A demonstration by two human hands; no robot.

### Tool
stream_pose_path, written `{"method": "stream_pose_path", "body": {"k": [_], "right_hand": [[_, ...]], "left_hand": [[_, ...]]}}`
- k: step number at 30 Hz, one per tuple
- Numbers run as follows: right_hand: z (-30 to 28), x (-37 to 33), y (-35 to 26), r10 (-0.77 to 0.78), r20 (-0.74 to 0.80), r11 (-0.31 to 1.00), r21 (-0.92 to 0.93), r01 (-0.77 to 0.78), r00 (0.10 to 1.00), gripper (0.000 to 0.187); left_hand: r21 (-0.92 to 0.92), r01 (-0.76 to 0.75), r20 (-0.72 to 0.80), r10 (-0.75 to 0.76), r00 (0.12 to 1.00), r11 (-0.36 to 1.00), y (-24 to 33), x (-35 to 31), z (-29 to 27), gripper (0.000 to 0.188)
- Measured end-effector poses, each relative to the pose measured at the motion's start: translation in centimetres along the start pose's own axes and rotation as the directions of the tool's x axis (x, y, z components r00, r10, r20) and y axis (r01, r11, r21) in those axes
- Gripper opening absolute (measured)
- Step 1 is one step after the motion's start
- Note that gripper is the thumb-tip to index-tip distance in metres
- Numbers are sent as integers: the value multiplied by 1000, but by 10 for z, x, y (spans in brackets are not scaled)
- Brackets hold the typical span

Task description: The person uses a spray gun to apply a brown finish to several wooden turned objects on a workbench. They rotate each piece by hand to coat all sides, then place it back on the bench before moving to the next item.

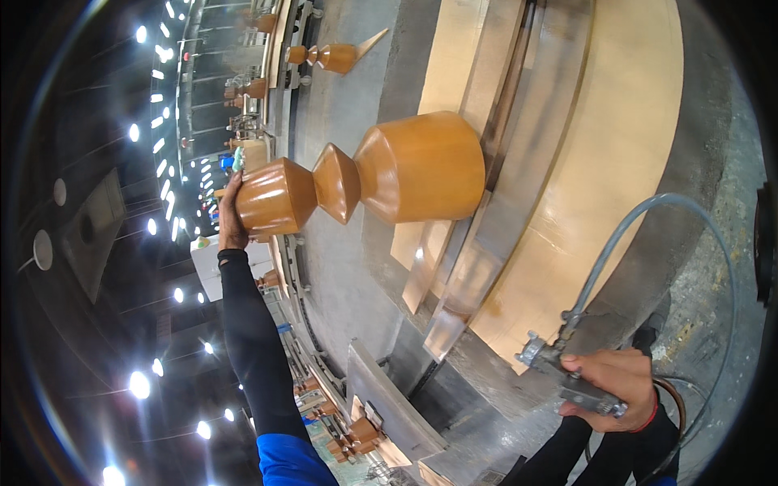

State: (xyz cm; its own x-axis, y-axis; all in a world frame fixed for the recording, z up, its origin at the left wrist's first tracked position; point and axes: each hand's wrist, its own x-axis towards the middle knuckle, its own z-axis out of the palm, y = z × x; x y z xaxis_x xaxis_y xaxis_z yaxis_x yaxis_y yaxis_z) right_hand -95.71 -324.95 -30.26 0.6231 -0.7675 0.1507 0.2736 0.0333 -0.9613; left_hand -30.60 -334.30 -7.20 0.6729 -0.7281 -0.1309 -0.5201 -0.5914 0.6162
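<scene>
The brown pedestal (425, 167) runs lengthwise across the view, broad end rightward.

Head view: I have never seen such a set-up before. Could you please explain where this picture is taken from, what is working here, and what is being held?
No machine arm is at work here: the two hands belong to a person. A wide camera on that person's head looks down at them, so straight edges bend near the rim. The left hand holds the narrower end of a glossy brown piece, pinched in two places. The right hand grips a grey spray gun joined to a grey hose. Near the wide end lie a metal bar and a pale sheet. A similar brown shape is farther away.
</scene>
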Motion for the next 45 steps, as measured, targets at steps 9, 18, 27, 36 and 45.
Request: {"method": "stream_pose_path", "body": {"k": [9, 18, 27, 36, 45], "right_hand": [[-25, -37, -15, 219, -27, 973, -62, -221, 975, 58], [-76, -69, -25, 306, -166, 944, -78, -321, 938, 53], [-109, -54, -25, 363, -158, 922, -82, -379, 918, 51], [-114, -15, -14, 327, -310, 919, -116, -377, 893, 52], [-70, 24, -14, 287, -411, 958, 126, -258, 865, 76]], "left_hand": [[198, -326, 112, 309, 944, 924, 58, -56, 60, 74], [390, -413, 325, 296, 898, 823, 78, -159, 73, 121], [319, -169, 105, 143, 984, 932, 119, -205, 115, 105], [340, -159, 17, 163, 986, 927, 66, -269, 107, 95], [-95, 107, -154, -120, 981, 990, -15, -163, 23, 65]]}}
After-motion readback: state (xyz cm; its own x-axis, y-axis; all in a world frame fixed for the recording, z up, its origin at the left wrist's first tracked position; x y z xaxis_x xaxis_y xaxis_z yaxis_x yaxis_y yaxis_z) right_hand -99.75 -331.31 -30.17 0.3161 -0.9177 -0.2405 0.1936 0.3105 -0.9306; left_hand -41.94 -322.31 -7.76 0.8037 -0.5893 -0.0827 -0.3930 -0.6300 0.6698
